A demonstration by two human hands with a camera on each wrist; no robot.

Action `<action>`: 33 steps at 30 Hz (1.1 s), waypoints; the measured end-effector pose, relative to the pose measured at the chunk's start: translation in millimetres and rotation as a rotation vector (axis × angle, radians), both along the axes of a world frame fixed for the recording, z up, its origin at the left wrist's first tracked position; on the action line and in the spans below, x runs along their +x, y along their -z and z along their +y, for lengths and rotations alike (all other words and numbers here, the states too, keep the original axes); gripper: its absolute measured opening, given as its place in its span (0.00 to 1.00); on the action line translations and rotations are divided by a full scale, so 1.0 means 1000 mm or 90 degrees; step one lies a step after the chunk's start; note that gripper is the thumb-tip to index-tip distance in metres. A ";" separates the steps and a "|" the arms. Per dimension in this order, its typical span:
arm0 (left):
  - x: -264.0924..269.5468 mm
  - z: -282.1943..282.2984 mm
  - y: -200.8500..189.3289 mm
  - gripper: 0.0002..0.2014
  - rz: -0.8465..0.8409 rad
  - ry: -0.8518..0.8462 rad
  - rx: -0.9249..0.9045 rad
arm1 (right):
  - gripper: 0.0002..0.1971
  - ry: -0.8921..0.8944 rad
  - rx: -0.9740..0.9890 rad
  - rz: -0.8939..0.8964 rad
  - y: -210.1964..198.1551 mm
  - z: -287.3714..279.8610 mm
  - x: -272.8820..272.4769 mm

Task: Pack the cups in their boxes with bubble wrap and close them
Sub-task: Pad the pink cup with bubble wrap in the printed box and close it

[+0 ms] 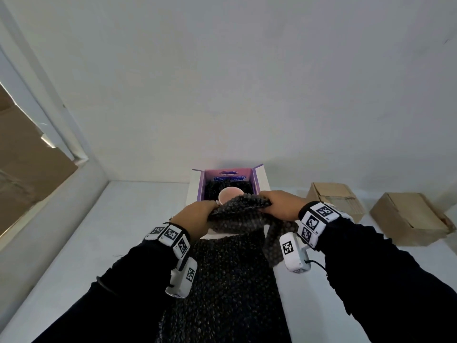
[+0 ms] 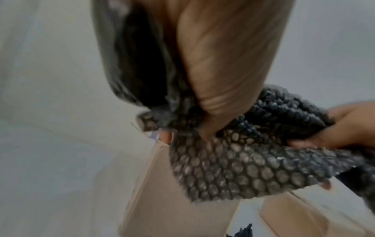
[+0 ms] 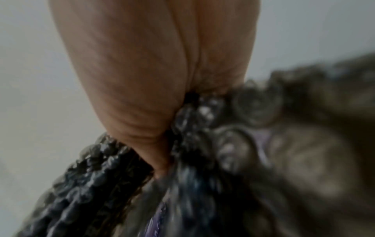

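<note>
Bubble wrap (image 1: 237,206) bunched, gripped by left hand (image 1: 195,219) and right hand (image 1: 282,204) over cup (image 1: 230,195) in purple box (image 1: 256,179).

You are handling dark bubble wrap (image 1: 237,268), a thin plastic film with raised, glossy bubbles that catch the light (the right wrist view is too blurred to add much). The open box (image 1: 261,180) looks like smooth printed card, purple inside and white outside. The cup (image 1: 228,195) has a smooth, pale pink surface. Two cardboard boxes (image 1: 410,217) beside you are plain matt brown, slightly creased. The table (image 1: 123,219) is smooth, matt white.
</note>
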State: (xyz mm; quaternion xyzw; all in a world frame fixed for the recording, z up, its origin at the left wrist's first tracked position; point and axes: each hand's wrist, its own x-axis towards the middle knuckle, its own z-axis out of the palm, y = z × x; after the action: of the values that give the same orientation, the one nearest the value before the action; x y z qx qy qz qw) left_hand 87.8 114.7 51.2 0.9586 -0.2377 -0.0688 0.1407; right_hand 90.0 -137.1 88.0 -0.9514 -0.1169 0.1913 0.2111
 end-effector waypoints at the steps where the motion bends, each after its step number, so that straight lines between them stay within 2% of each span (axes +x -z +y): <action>1: 0.000 0.002 0.003 0.09 0.037 -0.020 -0.054 | 0.07 0.006 0.017 0.003 0.000 -0.002 0.003; 3: -0.001 0.003 0.005 0.07 0.080 -0.035 -0.145 | 0.12 0.043 0.085 0.035 0.002 -0.006 0.010; 5: -0.003 0.003 0.006 0.11 0.077 -0.046 -0.223 | 0.17 0.098 0.234 0.108 -0.004 -0.007 0.015; 7: -0.002 0.003 0.008 0.17 0.072 -0.065 -0.304 | 0.15 0.172 0.393 0.172 -0.011 -0.004 0.023; 8: 0.001 0.002 0.010 0.17 0.074 -0.078 -0.350 | 0.11 0.202 0.431 0.154 -0.014 -0.004 0.031; 9: 0.005 0.001 0.012 0.13 0.069 -0.095 -0.393 | 0.07 0.213 0.407 0.095 -0.017 -0.002 0.040; 10: 0.008 -0.003 0.011 0.09 0.056 -0.116 -0.428 | 0.07 0.218 0.359 0.031 -0.019 0.000 0.050; 13: 0.024 -0.011 0.013 0.11 -0.008 -0.204 -0.515 | 0.14 0.227 0.278 -0.121 -0.014 0.008 0.080; 16: 0.036 -0.016 0.019 0.11 -0.124 -0.309 -0.514 | 0.20 0.233 0.210 -0.270 -0.010 0.022 0.101; 18: 0.041 -0.020 0.024 0.12 -0.118 -0.360 -0.602 | 0.22 0.200 0.217 -0.326 -0.012 0.034 0.108; 20: 0.044 -0.024 0.030 0.14 -0.116 -0.398 -0.640 | 0.21 0.158 0.259 -0.335 -0.006 0.044 0.115; 23: 0.047 -0.021 0.045 0.17 -0.128 -0.353 -0.521 | 0.22 0.056 0.263 -0.322 0.014 0.053 0.124; 25: 0.044 -0.019 0.054 0.18 -0.146 -0.299 -0.315 | 0.22 -0.001 0.227 -0.304 0.029 0.058 0.130; 27: 0.040 -0.018 0.061 0.17 -0.225 -0.260 -0.069 | 0.22 -0.035 0.203 -0.283 0.044 0.064 0.132; 28: 0.039 -0.017 0.061 0.15 -0.244 -0.256 0.014 | 0.22 -0.054 0.187 -0.276 0.051 0.067 0.134; 30: 0.040 -0.014 0.057 0.14 -0.248 -0.281 0.079 | 0.22 -0.101 0.145 -0.259 0.063 0.073 0.136; 33: 0.047 -0.008 0.054 0.19 -0.259 -0.262 0.006 | 0.22 -0.142 0.113 -0.255 0.074 0.085 0.141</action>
State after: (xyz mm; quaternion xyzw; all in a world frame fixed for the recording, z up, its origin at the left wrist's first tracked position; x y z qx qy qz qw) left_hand 134.9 107.1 -2.4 0.9815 -0.0610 0.1536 0.0966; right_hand 231.2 -51.8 14.2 -0.9293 -0.2772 0.0103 0.2439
